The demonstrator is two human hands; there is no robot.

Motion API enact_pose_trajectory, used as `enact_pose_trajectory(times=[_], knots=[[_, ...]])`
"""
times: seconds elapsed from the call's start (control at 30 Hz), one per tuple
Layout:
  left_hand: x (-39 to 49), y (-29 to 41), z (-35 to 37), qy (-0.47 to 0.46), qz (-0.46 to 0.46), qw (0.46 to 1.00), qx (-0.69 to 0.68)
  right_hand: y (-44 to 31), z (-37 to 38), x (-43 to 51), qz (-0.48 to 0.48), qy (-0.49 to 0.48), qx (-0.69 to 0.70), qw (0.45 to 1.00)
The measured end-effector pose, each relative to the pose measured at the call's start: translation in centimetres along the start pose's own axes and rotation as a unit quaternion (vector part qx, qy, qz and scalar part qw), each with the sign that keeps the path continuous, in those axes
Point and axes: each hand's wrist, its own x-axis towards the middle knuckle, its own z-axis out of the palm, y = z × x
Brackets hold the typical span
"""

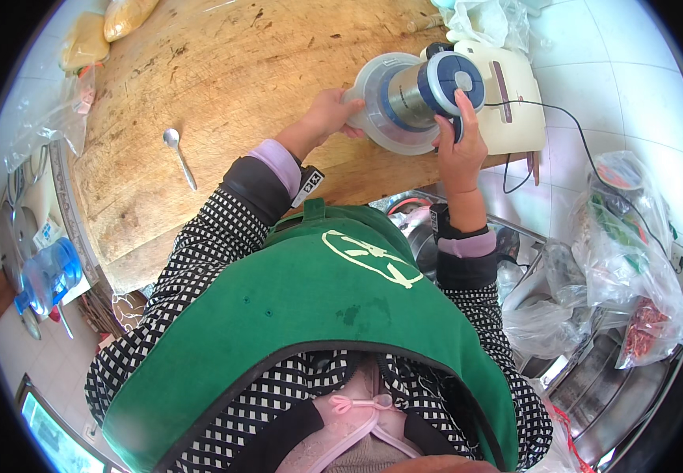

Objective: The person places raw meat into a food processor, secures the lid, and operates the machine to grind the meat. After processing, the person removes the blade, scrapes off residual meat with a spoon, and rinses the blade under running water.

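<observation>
A corded kitchen appliance, which looks like a food chopper, stands near the right end of the wooden table. Its motor unit [410, 97] is a metal cylinder with a blue and grey top, sitting over a translucent plastic bowl [380, 66]. My left hand [332, 113] grips the bowl at its left side. On the motor unit's top rests a finger of my right hand [461, 142], close to the round grey button [463, 81], while the thumb lies against the side. What the bowl contains is hidden. A metal spoon [180, 158] lies to the left on the table.
Behind the chopper is a cream-coloured appliance [513, 88]; a black cord [575, 127] runs right towards a wall socket [680, 255]. Plastic bags [613, 236] and metal pans crowd the right side below. Filled bags [84, 41] lie at the table's far left corner.
</observation>
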Motion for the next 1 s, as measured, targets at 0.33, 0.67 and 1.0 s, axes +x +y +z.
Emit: enact_pose_trajectory(times=[0.33, 0.67, 1.0], knots=[[0.05, -0.04, -0.08, -0.004, 0.005, 1.0, 0.018, 0.02, -0.05, -0.03, -0.006, -0.006, 0.005, 1.0], [0.21, -0.17, -0.11, -0.004, 0.015, 1.0, 0.018, 0.15, -0.46, 0.25, -0.017, -0.049, -0.004, 0.999], [0.05, 0.07, 0.07, 0.003, 0.005, 1.0, 0.02, 0.21, -0.4, 0.25, -0.003, -0.044, 0.01, 0.999]])
